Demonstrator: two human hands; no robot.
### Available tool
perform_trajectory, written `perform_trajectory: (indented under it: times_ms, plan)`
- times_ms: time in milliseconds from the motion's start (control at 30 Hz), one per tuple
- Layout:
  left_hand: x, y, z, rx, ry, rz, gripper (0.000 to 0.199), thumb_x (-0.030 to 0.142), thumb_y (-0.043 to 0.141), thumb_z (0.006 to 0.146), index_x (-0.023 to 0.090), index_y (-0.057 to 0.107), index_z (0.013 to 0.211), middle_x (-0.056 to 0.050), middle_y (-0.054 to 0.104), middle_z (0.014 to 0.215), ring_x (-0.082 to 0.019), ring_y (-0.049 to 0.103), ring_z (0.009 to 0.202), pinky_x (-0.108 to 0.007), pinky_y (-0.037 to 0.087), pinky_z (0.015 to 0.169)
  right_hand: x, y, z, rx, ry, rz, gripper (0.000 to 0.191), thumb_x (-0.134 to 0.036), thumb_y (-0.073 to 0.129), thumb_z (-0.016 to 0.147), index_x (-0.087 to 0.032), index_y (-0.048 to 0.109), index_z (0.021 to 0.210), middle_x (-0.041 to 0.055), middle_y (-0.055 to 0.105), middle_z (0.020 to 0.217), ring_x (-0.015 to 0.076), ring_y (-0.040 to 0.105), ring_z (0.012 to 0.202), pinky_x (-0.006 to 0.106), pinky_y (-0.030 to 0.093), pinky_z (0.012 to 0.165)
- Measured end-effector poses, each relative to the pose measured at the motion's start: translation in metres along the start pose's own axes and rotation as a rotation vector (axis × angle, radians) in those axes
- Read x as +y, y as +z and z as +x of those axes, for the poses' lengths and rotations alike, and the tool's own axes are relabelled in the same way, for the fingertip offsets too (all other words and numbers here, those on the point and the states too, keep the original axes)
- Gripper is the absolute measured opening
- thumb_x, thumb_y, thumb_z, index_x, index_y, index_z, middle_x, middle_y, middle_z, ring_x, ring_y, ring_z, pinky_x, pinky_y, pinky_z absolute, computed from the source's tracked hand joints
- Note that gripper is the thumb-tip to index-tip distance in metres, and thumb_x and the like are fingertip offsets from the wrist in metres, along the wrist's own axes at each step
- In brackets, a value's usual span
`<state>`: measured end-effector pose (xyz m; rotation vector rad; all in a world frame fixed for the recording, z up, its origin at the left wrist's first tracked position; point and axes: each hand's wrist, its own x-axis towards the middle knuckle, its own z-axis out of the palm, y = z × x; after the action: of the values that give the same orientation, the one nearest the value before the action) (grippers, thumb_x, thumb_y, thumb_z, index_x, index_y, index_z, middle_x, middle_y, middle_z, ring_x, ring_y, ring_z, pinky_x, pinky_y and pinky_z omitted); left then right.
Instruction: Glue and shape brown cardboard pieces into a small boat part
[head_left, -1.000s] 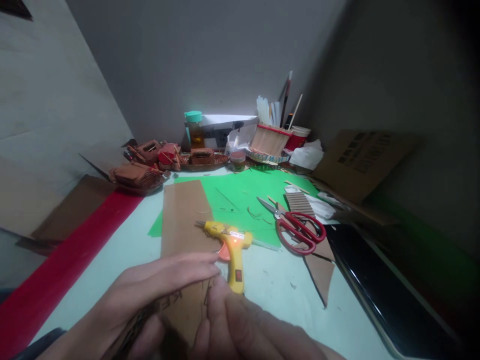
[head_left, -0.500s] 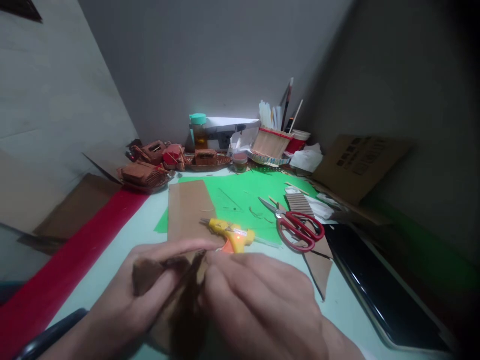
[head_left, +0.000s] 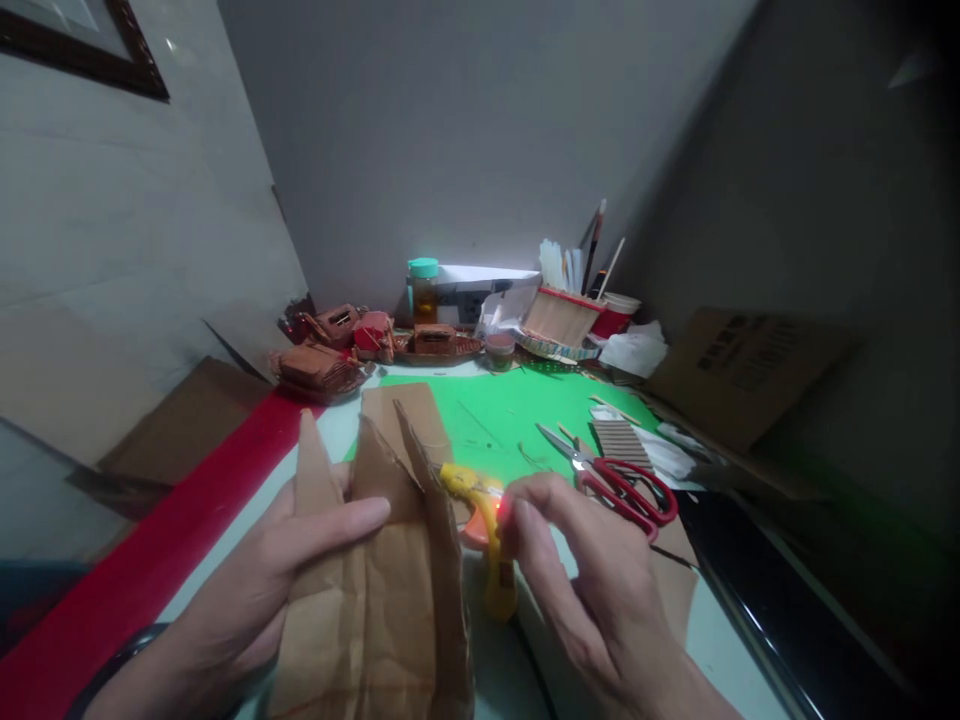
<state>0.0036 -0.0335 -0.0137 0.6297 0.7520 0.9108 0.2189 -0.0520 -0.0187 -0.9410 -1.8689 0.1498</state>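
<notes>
My left hand (head_left: 259,570) grips a folded brown cardboard piece (head_left: 390,610) with pointed, slit tips. Its thumb lies across the front, and the fingers behind are hidden. One narrow point stands up at the left, others in the middle. My right hand (head_left: 592,580) is at the rear of a yellow glue gun (head_left: 474,487), its thumb and index finger curled loosely, not visibly closed round it. Contact there is unclear. The gun has an orange trigger and a glowing red light, and its nozzle lies close behind the cardboard's right edge.
Red-handled scissors (head_left: 634,490) lie on cardboard scraps at the right, beside a black glossy device (head_left: 757,600). A green sheet (head_left: 517,400) covers the table's middle. Brown model boats (head_left: 319,370), a teal-lidded bottle (head_left: 424,290) and a stick holder (head_left: 562,315) line the back.
My right hand has left the cardboard and moved to the glue gun's rear. The cardboard now stands upright in my left hand, its points showing. The view has shifted slightly.
</notes>
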Motion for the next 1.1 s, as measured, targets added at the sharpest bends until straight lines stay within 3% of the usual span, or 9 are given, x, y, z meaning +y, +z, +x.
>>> perform_trajectory:
  times_ms: [233,367,533,667,867,1100]
  plan:
    - [-0.003,-0.002,0.0,0.149,0.018,0.094,0.079,0.02,0.085,0.071,0.032,0.052,0.141,-0.008,0.077,0.111,-0.034,0.076,0.09,-0.051,0.061,0.086,0.004,0.012,-0.004,-0.072,0.116,0.078,0.022,-0.013,0.047,0.096,-0.015,0.059,0.078,-0.0021,0.057,0.066,0.0076,0.051,0.057,0.019,0.038,0.054]
    - [-0.003,-0.003,-0.004,0.146,0.042,0.156,0.062,0.025,0.084,0.072,0.024,0.064,0.13,-0.012,0.078,0.107,-0.037,0.075,0.093,-0.048,0.064,0.077,-0.001,0.014,-0.004,-0.045,0.187,-0.021,0.031,-0.013,0.043,0.091,-0.02,0.033,0.062,-0.0066,0.031,0.055,0.0054,0.032,0.046,0.021,0.025,0.045]
    - [-0.006,0.0,-0.001,0.194,0.078,0.216,0.057,0.027,0.084,0.071,0.022,0.067,0.125,-0.011,0.079,0.1,-0.035,0.076,0.085,-0.043,0.065,0.07,-0.003,0.013,-0.003,-0.047,0.218,-0.052,0.031,-0.012,0.042,0.087,-0.019,0.026,0.061,-0.0063,0.026,0.054,0.0049,0.03,0.046,0.021,0.023,0.047]
    - [-0.008,-0.001,0.004,0.174,0.068,0.256,0.057,0.03,0.084,0.072,0.021,0.066,0.126,-0.011,0.079,0.099,-0.034,0.076,0.083,-0.043,0.064,0.071,-0.005,0.011,0.001,-0.042,0.233,0.105,0.033,-0.012,0.047,0.087,-0.018,0.031,0.058,-0.0068,0.03,0.054,0.005,0.031,0.048,0.02,0.023,0.048]
    - [-0.009,-0.001,0.009,0.15,-0.002,0.276,0.059,0.032,0.084,0.071,0.023,0.066,0.126,-0.01,0.079,0.1,-0.035,0.074,0.092,-0.045,0.063,0.079,-0.007,0.005,0.003,-0.074,0.357,0.432,0.024,-0.02,0.055,0.093,-0.017,0.06,0.069,-0.0034,0.053,0.062,0.0084,0.047,0.058,0.021,0.034,0.053]
    - [-0.005,0.008,0.018,0.15,0.063,0.261,0.061,0.044,0.082,0.063,0.017,0.071,0.118,-0.011,0.079,0.088,-0.036,0.074,0.091,-0.045,0.06,0.083,-0.004,0.006,0.001,-0.076,0.415,0.561,0.02,-0.026,0.055,0.095,-0.017,0.062,0.079,0.001,0.06,0.074,0.0125,0.055,0.069,0.024,0.042,0.064]
